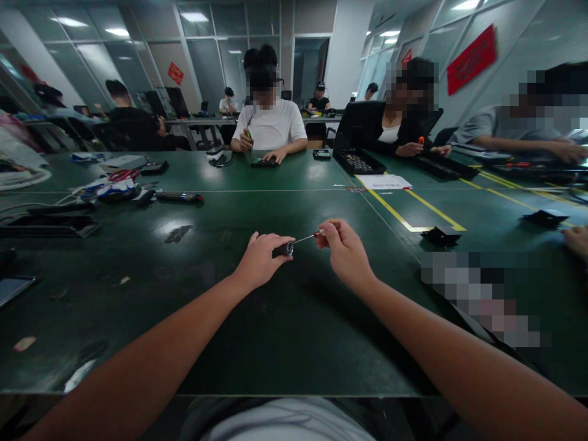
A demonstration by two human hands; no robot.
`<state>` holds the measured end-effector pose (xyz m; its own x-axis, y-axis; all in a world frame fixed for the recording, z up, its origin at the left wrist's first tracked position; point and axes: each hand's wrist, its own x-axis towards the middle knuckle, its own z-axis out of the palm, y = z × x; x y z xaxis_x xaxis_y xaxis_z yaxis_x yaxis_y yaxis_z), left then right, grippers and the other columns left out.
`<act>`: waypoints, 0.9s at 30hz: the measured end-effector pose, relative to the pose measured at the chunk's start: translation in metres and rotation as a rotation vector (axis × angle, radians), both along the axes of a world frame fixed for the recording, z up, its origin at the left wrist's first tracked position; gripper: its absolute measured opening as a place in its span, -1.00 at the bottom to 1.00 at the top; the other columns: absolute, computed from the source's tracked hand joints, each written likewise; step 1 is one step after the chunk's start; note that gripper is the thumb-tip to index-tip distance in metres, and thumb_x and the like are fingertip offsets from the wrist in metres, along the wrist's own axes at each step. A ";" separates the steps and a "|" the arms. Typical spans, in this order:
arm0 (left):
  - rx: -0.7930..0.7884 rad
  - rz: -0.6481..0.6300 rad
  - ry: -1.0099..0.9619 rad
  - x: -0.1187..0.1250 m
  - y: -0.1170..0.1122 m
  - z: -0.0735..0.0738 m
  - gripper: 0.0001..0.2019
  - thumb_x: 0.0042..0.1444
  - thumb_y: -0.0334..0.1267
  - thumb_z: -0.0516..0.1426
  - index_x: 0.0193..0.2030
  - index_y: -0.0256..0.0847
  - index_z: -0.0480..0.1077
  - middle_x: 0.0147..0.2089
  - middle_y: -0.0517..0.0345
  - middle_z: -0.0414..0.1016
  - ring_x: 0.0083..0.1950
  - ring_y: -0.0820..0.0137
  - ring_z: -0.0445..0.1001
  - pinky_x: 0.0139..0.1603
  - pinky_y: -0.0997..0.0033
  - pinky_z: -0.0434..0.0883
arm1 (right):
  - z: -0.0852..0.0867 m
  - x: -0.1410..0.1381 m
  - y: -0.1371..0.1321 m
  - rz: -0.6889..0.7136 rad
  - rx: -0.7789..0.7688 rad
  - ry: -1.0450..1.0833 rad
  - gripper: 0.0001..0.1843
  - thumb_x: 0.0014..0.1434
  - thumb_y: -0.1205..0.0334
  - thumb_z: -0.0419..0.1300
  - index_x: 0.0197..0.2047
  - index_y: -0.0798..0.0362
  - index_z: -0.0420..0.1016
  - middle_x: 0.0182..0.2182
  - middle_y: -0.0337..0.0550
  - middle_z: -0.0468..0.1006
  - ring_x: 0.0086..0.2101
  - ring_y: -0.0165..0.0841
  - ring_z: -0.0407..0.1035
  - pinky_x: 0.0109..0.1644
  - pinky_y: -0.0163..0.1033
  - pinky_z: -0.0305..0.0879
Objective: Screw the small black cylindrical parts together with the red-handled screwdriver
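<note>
My left hand [261, 260] is closed round a short black cylindrical handle [283, 249] with a silvery open end. A thin metal shaft [304, 239] runs from that end to my right hand [345, 252], which pinches its far tip between thumb and fingers. Both hands hover a little above the dark green table [275, 331], near its middle and close to each other.
Several people sit across the table, working on small black items. A black tray [358, 163] and a white sheet [384, 181] lie at the far right. Tools and cables [114, 187] clutter the left. Small black parts [441, 236] sit by yellow tape lines.
</note>
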<state>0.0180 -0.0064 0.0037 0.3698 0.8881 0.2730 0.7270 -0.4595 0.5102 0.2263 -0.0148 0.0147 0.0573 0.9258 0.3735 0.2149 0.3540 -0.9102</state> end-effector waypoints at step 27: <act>-0.044 0.039 -0.287 0.002 -0.005 0.007 -0.57 0.26 -0.23 0.18 0.26 -0.14 0.34 0.12 0.04 0.48 0.08 0.27 0.46 0.15 0.21 0.41 | 0.010 0.004 -0.003 -0.150 0.083 0.090 -0.77 0.36 0.04 0.03 -0.24 -0.03 0.39 -0.46 -0.26 0.45 -0.41 -0.34 0.37 -0.23 -0.16 0.32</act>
